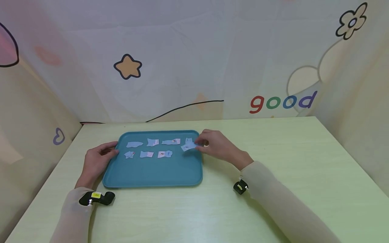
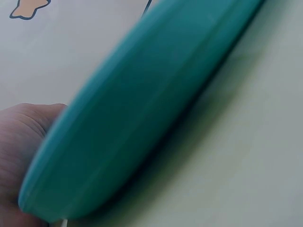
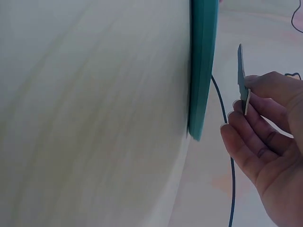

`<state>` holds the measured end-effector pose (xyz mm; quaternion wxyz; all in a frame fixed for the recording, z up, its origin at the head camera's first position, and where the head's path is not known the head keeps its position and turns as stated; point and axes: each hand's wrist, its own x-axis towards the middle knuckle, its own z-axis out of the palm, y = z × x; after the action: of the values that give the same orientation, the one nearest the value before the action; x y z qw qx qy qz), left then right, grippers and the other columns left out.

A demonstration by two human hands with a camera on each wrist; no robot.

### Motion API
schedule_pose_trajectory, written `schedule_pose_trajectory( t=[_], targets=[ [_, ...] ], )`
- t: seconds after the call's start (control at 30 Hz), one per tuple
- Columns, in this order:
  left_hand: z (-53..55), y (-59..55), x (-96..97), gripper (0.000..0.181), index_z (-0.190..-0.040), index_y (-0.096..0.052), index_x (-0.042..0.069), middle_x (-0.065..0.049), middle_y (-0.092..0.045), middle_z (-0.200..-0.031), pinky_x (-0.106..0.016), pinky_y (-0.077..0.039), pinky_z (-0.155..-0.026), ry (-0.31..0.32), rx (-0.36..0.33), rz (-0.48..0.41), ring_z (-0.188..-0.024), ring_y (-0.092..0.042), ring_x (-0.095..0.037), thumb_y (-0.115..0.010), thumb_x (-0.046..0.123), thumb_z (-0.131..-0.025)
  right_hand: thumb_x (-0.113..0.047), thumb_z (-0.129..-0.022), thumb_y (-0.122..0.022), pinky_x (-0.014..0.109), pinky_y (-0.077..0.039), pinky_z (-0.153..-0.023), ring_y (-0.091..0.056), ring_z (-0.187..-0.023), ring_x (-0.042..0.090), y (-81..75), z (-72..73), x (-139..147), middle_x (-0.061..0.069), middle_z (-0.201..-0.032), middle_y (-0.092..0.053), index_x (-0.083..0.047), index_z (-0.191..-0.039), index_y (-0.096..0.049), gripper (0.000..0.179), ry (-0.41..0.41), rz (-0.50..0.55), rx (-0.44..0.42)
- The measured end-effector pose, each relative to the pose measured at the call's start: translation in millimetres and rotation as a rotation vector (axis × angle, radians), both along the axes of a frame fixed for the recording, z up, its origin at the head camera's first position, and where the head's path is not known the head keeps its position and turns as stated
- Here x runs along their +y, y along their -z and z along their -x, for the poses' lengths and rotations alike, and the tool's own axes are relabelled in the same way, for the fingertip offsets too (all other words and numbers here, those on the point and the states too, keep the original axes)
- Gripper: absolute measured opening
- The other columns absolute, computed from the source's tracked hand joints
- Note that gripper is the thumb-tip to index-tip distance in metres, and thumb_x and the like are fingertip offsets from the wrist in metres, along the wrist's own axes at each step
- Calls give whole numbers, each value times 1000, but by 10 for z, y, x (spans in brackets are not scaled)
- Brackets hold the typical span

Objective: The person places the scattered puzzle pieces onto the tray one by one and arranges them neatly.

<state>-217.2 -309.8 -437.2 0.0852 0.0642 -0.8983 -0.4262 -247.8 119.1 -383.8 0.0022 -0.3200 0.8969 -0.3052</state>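
A blue tray (image 1: 152,175) lies on the table with light-blue printed puzzle pieces in two rows on it. My left hand (image 1: 96,162) holds the tray's left rim; in the left wrist view the tray wall hides most of that hand (image 2: 26,156). At the tray's right end, my right hand (image 1: 219,145) pinches a light-blue puzzle piece (image 1: 188,144) between thumb and fingers. Seen edge-on in the right wrist view, this thin piece (image 3: 243,82) stands up from the fingertips, beyond the tray's edge (image 3: 202,71).
The upper row includes a long plain piece (image 1: 134,144) and a piece with a pink end (image 1: 153,142). Below lies a small piece (image 1: 129,155) with a red mark. A printed cloth backdrop (image 1: 182,67) rises behind the pale wooden table (image 1: 170,216).
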Motion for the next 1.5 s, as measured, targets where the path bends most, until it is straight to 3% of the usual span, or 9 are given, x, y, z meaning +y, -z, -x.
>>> schedule_pose_trajectory(
  t=[0.67,1.23,1.5],
  targets=[
    [-23,2,-19,43,-146,-63,1,-26,-68,-133,-16,-45,-84,-1,6,-7,-119,-63,-35,-66,18,-107,-9,-98,-77,27,-55,-87,-66,-95,20,44,94,-305,10,-109,-73,1,-114,-79,19,-82,-166,60],
    [-23,-13,12,43,-146,-63,0,-26,-67,-133,-14,-45,-82,0,2,-10,-118,-63,-35,-66,17,-107,-13,-100,-76,32,-55,-91,-64,-97,20,49,74,-369,9,-112,-73,-2,-116,-79,20,-64,-290,63],
    [-24,-2,4,44,-146,-63,1,-25,-67,-135,-14,-45,-83,-1,-5,-13,-120,-63,-36,-66,20,-107,-12,-99,-76,31,-55,-92,-66,-99,20,43,56,-329,10,-113,-72,0,-117,-78,21,-70,-220,22]
  ],
)
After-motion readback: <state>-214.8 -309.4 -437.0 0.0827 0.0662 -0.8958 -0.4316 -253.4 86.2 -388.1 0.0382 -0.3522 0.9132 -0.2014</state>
